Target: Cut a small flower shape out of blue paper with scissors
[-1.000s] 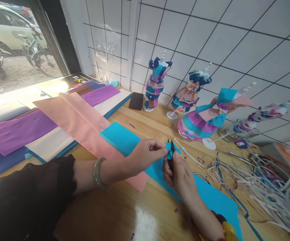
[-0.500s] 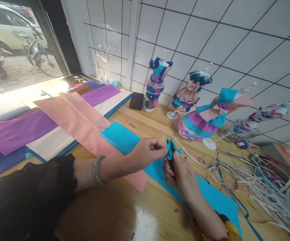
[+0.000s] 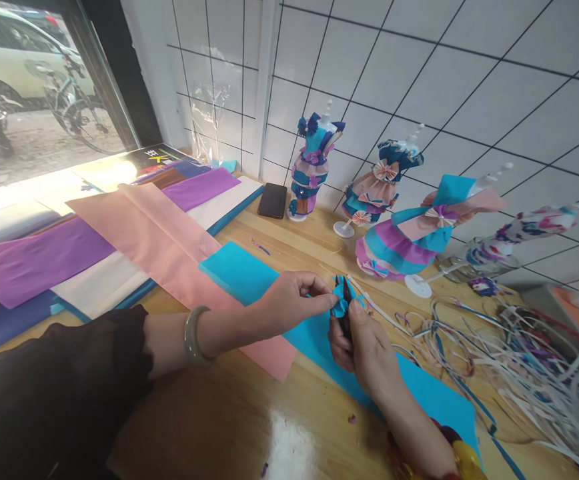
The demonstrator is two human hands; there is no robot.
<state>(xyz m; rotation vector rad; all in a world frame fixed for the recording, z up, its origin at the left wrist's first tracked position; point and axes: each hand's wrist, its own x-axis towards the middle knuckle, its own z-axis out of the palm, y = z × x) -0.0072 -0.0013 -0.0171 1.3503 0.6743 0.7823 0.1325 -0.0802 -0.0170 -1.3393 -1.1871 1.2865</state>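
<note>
Blue paper [image 3: 342, 301], a small folded piece, sits just above the tabletop [image 3: 229, 413], pinched at its left edge by the left hand [image 3: 289, 305], wrist level, forearm reaching in from the left. Right hand [image 3: 364, 347] rises from below, its grip closed on dark scissors [image 3: 342, 320]. Thin paper could tear or slip if the pinch loosens.

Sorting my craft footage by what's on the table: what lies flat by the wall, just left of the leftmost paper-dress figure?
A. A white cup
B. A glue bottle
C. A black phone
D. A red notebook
C: a black phone lies flat on the table, just left of the leftmost figure.
</note>
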